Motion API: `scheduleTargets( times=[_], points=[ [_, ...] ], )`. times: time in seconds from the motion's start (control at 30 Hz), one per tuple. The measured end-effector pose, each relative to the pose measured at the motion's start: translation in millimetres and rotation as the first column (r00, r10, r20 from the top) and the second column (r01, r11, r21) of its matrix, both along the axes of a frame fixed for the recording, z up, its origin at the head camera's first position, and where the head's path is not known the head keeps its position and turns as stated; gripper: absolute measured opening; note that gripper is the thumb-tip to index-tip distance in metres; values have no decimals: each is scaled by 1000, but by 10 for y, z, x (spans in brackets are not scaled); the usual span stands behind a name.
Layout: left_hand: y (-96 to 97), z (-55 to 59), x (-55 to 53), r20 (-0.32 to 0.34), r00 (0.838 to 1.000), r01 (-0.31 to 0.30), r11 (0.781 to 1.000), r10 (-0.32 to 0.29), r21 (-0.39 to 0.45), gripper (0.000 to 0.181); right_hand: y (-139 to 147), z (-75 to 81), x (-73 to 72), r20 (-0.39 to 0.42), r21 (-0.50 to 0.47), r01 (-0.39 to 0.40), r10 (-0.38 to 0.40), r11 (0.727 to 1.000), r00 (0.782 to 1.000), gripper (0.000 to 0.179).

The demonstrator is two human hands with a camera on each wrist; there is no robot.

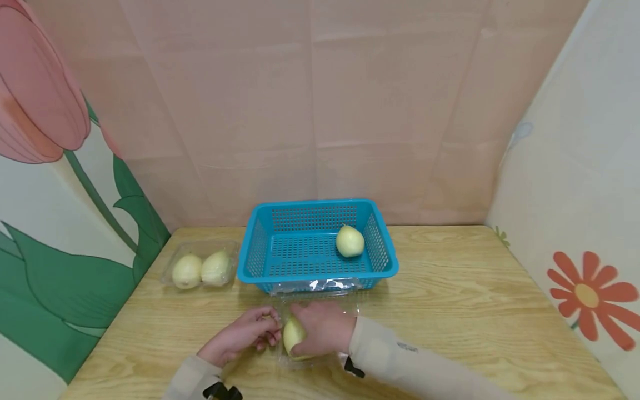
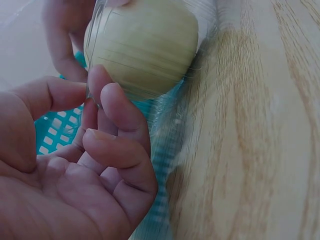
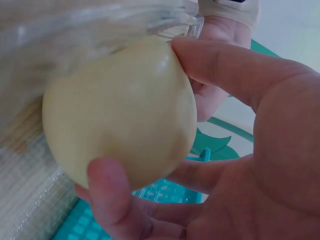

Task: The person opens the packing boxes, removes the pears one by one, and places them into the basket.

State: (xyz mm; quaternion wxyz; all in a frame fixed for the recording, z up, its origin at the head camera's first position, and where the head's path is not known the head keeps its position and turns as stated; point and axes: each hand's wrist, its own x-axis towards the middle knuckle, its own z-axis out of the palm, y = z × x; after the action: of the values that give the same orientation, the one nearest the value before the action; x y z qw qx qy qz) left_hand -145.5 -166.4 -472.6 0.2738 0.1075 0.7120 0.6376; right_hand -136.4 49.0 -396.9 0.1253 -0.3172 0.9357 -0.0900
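Note:
My right hand (image 1: 326, 329) holds a pale yellow-green pear (image 1: 293, 335) inside a clear plastic clamshell box (image 1: 316, 285), its lid standing open toward the basket. The right wrist view shows the thumb and fingers curled round the smooth pear (image 3: 120, 110). At the box's left side, my left hand (image 1: 248, 333) pinches the thin plastic rim between thumb and fingertips. Its other fingers are loosely bent in the left wrist view, just below the pear (image 2: 142, 47) behind the clear wall. Part of the box is hidden under the right hand.
A blue perforated basket (image 1: 257, 209) stands right behind the box, with one pear (image 1: 350, 241) in its right part. To the left, another clear box (image 1: 216, 244) contains two pears (image 1: 187, 271). Everything sits on a wood-grain table (image 1: 450, 311) with a cloth-covered wall behind.

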Motion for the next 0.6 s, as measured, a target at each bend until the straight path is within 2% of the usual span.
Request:
scheduleTargets(
  times=[0.3, 0.6],
  points=[
    [10, 4, -1, -5, 1000, -2, 1000, 2, -8, 6, -36, 5, -3, 9, 29, 4, -5, 1000, 1000, 65],
    [4, -1, -3, 0, 1000, -3, 1000, 3, -10, 6, -12, 28, 28, 10, 27, 53, -53, 998, 999, 60]
  ],
)
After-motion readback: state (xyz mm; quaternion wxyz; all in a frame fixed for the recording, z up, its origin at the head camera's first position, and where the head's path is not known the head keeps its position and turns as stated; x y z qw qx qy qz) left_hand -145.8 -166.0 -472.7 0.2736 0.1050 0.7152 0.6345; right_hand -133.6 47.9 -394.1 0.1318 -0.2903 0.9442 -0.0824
